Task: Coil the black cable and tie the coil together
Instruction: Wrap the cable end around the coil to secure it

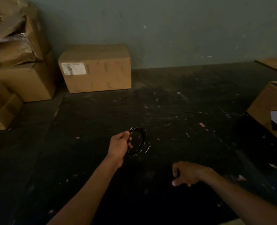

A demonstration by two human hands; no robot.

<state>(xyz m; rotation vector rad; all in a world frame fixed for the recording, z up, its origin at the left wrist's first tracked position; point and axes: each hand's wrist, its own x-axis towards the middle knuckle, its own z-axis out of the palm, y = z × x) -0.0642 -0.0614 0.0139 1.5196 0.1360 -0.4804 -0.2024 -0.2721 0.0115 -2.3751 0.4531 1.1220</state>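
Note:
The black cable (142, 140) is wound into a small round coil of several loops, held upright just above the dark floor. My left hand (120, 143) pinches the coil's left side between thumb and fingers. My right hand (185, 173) hovers lower and to the right, well apart from the coil. Its fingers are loosely curled and its thumb sticks out, with nothing visible in it. In the dim light I cannot tell whether anything is tied around the coil.
A closed cardboard box (95, 69) stands against the wall behind the coil. Stacked, crumpled boxes (17, 62) fill the left side. Another box (270, 109) juts in at the right. The dark floor (175, 103) is speckled with small scraps.

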